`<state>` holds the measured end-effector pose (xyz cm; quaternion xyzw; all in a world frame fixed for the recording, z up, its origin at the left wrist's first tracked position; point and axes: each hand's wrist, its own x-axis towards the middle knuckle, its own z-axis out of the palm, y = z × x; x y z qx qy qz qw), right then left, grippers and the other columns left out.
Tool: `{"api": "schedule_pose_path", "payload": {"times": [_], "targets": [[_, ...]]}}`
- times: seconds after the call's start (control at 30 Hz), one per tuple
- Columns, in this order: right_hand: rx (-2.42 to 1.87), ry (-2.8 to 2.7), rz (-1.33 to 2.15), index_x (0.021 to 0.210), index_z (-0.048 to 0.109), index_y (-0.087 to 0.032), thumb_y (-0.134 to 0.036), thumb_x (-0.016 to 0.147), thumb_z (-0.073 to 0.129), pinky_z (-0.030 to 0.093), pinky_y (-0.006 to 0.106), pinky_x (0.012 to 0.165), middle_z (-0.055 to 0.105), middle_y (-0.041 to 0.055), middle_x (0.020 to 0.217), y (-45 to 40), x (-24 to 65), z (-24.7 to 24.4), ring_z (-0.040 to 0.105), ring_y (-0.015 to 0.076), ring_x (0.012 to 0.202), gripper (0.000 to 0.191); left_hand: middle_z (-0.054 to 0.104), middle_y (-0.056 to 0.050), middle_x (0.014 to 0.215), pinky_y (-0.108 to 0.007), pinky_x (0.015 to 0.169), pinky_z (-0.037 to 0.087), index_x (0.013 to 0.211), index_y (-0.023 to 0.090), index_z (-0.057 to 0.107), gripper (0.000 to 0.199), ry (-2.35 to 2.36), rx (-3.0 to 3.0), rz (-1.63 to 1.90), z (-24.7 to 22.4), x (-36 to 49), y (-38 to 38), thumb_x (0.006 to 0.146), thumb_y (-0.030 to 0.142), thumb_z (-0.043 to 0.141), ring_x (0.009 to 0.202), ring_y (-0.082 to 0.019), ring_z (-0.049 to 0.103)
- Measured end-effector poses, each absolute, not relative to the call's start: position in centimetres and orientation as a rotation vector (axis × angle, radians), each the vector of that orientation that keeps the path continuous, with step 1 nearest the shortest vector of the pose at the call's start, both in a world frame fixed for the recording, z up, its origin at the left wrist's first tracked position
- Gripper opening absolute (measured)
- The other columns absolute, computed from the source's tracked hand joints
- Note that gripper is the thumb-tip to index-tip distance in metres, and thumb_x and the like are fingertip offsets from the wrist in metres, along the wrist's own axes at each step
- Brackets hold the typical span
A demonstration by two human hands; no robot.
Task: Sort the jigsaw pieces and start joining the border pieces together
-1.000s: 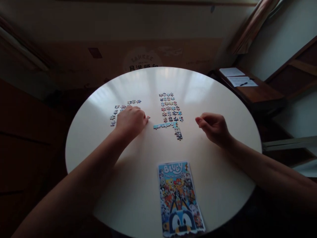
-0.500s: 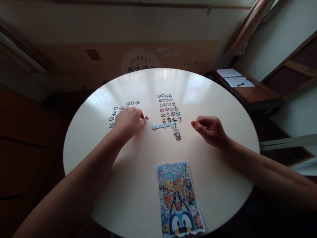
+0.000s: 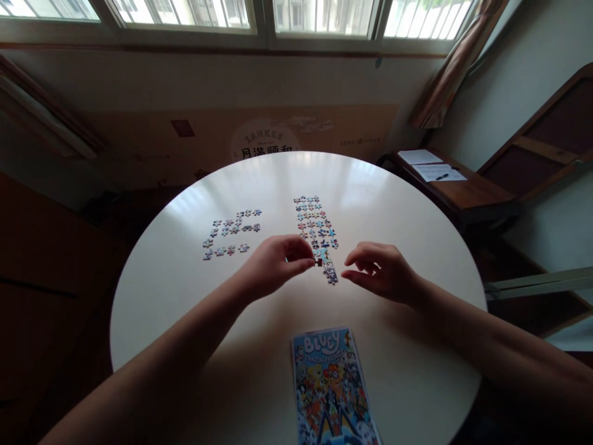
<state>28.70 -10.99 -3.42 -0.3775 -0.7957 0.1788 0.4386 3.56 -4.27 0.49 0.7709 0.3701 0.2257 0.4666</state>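
Between thumb and fingertips, my left hand [image 3: 282,262] pinches a small dark puzzle piece [image 3: 318,262]. It is held over the joined puzzle section [image 3: 330,272], whose left strip is mostly hidden behind the fingers. Just right of that section is my right hand [image 3: 382,269], thumb and fingers apart, holding nothing. Loose puzzle pieces [image 3: 312,216] lie in rows beyond the joined section. To the left, another group of loose pieces [image 3: 227,230] is spread in uneven rows.
Nearer me on the round white table [image 3: 222,383] lies the Bluey picture sheet [image 3: 327,383]. A wooden side table [image 3: 482,194] at the right holds papers [image 3: 435,172] and a pen. Cardboard [image 3: 204,136] leans against the wall under the windows.
My left hand has carried the piece right, from beside the left group to the joined section. My right hand has moved left and opened its fingers. The camera has tilted up, showing the windows.
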Motion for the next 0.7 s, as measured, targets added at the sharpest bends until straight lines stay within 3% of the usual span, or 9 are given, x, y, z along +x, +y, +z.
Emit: {"api": "schedule_pose_path", "payload": {"times": [0.1, 0.27, 0.53, 0.7], "targets": [[-0.836, -2.112, 0.432, 0.097, 0.068, -0.021, -0.026, 0.086, 0.075, 0.047, 0.024, 0.057, 0.063, 0.0014, 0.082, -11.0, 28.7, -3.2, 0.055, 0.0112, 0.064, 0.014, 0.073, -0.003, 0.078, -0.029, 0.071, 0.053, 0.082, 0.017, 0.070, 0.010, 0.889, 1.784, 0.498, -0.1, 4.9, -5.3, 0.078, 0.026, 0.072, 0.074, -0.016, 0.066], [-0.752, -2.246, 0.401, 0.096, 0.071, -0.023, -0.021, 0.088, 0.072, 0.056, 0.031, 0.073, 0.071, 0.0054, 0.095, -10.9, 28.7, -2.8, 0.068, 0.0172, 0.085, 0.009, 0.076, -0.005, 0.082, -0.030, 0.074, 0.055, 0.085, 0.017, 0.071, 0.011, 0.837, 1.742, 0.435, -1.2, 5.5, -5.7, 0.077, 0.025, 0.074, 0.081, -0.018, 0.070], [-0.722, -2.323, 0.397, 0.096, 0.074, -0.023, -0.016, 0.089, 0.069, 0.058, 0.031, 0.069, 0.077, 0.0057, 0.092, -10.9, 28.8, -3.0, 0.071, 0.0179, 0.080, 0.011, 0.077, -0.003, 0.084, -0.028, 0.073, 0.054, 0.091, 0.019, 0.068, 0.013, 0.780, 1.786, 0.369, -1.7, 5.5, -6.2, 0.080, 0.023, 0.073, 0.081, -0.018, 0.073], [-0.752, -2.367, 0.437, 0.095, 0.074, -0.023, -0.018, 0.088, 0.069, 0.058, 0.031, 0.070, 0.077, 0.0043, 0.092, -10.9, 29.0, -3.0, 0.070, 0.0174, 0.079, 0.010, 0.077, -0.001, 0.087, -0.028, 0.072, 0.051, 0.096, 0.023, 0.073, 0.016, 0.826, 2.280, 0.365, -0.7, 4.8, -6.1, 0.085, 0.015, 0.065, 0.077, -0.016, 0.070]]}}
